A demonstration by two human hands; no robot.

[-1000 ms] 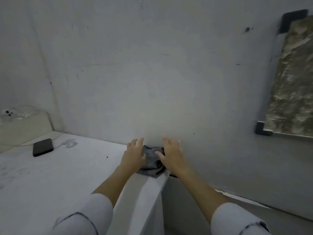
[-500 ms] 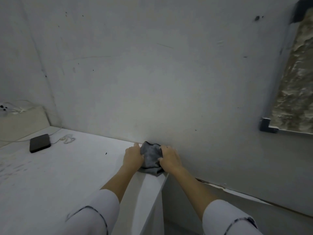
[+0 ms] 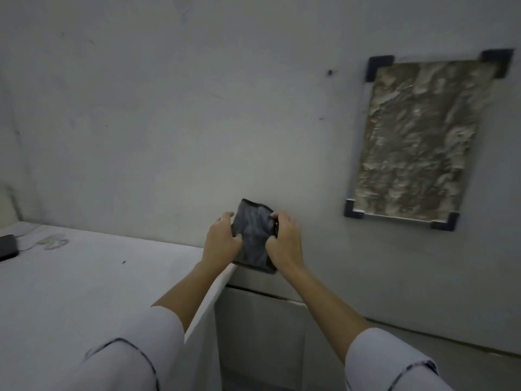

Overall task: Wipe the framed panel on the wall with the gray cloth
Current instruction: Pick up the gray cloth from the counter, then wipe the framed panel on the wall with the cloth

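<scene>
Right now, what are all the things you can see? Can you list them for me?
gray cloth: one, dark gray, held up between both hands, above the table's far right corner.
framed panel: one, rough brownish-tan surface with dark corner brackets, hanging on the wall at the right.
table: one, white, lower left, against the wall.
dark flat box: one, black, at the table's far left edge, partly cut off.
coiled cable: one, white, on the table beside the box.
wall: one, pale gray, with small dark marks.
left hand: one, fingers gripping the cloth's left side.
right hand: one, fingers gripping the cloth's right side.
sleeves: two, white, bottom of view.
</scene>
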